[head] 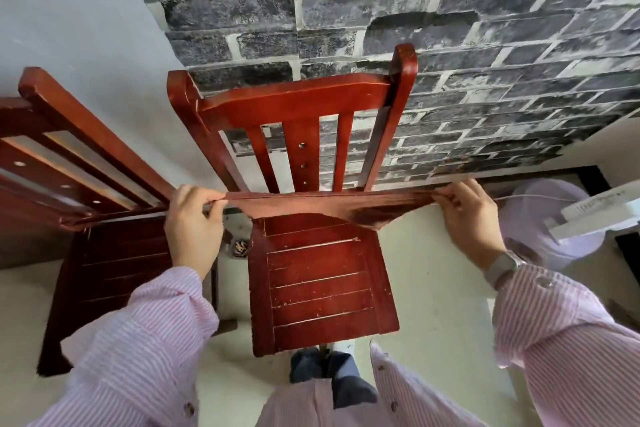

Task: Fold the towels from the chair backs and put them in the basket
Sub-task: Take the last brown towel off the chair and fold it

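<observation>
The brown towel (332, 206) hangs stretched above the seat of the middle red chair (311, 274), off its back. The left hand (194, 222) pinches its left end, and the right hand (467, 215) pinches its right end. The cloth sags in the middle (only its upper edge is taut), so an uneven pull could skew the fold, or a slack pinch could drop it. No basket is visible. The towel's full length is hard to judge edge-on.

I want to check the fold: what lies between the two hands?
In the head view, only the towel, pulled taut from the left hand to the right hand, above the chair seat.
</observation>
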A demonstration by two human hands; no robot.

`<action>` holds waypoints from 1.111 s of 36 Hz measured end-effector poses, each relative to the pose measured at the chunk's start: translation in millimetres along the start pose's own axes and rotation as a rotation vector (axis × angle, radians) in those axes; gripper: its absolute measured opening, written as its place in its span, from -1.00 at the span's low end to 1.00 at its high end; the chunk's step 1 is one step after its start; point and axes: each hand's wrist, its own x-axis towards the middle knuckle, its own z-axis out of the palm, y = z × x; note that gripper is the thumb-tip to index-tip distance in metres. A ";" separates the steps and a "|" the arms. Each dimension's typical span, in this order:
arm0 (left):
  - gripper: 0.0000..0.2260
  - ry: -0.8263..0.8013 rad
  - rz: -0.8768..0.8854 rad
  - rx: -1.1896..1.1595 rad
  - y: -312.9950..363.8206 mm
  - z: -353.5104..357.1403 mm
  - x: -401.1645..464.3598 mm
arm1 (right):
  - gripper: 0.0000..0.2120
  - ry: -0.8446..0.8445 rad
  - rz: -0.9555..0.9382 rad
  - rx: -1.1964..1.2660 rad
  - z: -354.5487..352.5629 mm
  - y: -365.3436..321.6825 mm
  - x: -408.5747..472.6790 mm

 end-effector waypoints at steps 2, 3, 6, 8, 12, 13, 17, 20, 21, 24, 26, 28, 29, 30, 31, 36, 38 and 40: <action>-0.95 0.013 0.040 0.026 -11.2 1.7 -25.4 | -0.97 -0.006 -0.016 -0.006 2.4 0.2 -18.9; -0.95 0.004 0.055 0.042 -17.9 2.5 -39.0 | -0.97 -0.032 -0.020 -0.007 5.1 1.8 -29.1; -0.95 -0.118 0.059 0.113 -43.7 7.6 -79.9 | -0.97 -0.157 -0.006 -0.022 17.9 13.3 -64.7; -0.83 -0.226 0.090 0.153 -62.1 15.2 -105.0 | -0.97 -0.263 0.037 -0.054 28.6 23.3 -90.7; -0.70 -0.509 0.091 0.208 -100.6 36.1 -155.2 | -0.94 -0.558 0.164 -0.119 57.8 49.2 -143.9; -0.70 -0.572 0.069 0.214 -110.2 42.3 -167.2 | -0.93 -0.623 0.179 -0.130 66.8 55.9 -157.6; -0.87 -0.811 -0.089 0.273 -141.5 69.7 -209.2 | -0.92 -0.804 0.325 -0.160 102.6 79.1 -206.5; -0.87 -0.987 -0.189 0.343 -160.2 87.6 -233.8 | -0.91 -0.938 0.421 -0.193 124.2 93.9 -238.8; -0.87 -1.043 -0.195 0.354 -166.6 92.0 -240.9 | -0.90 -0.984 0.426 -0.199 129.4 98.3 -248.5; -0.90 -1.226 -0.215 0.368 -179.9 102.7 -254.0 | -0.90 -1.133 0.391 -0.236 141.4 111.3 -276.4; -0.90 -1.328 -0.227 0.399 -185.0 108.9 -257.9 | -0.89 -1.202 0.372 -0.260 146.7 117.1 -288.0; -0.90 -1.381 -0.233 0.423 -188.6 115.3 -258.7 | -0.85 -1.237 0.316 -0.298 151.5 119.1 -291.4; -0.89 -1.387 -0.230 0.422 -190.0 118.3 -257.9 | -0.81 -1.252 0.263 -0.315 153.8 117.9 -290.3; -0.87 -1.384 -0.213 0.412 -190.6 121.7 -255.9 | -0.78 -1.260 0.200 -0.321 155.5 116.4 -287.7; -0.86 -1.373 -0.175 0.394 -190.8 124.9 -253.1 | -0.76 -1.249 0.099 -0.339 157.2 114.7 -282.7; -0.78 -1.257 -0.241 0.165 -180.3 136.9 -224.9 | -0.78 -1.169 -0.289 -0.318 163.6 113.7 -246.8; -0.85 -1.175 -0.518 -0.067 -175.9 140.8 -209.2 | -0.75 -1.133 -0.167 -0.174 167.1 109.4 -233.7; -0.91 -1.051 -0.745 -0.236 -168.9 146.7 -192.0 | -0.75 -1.050 0.170 -0.049 169.5 100.1 -216.6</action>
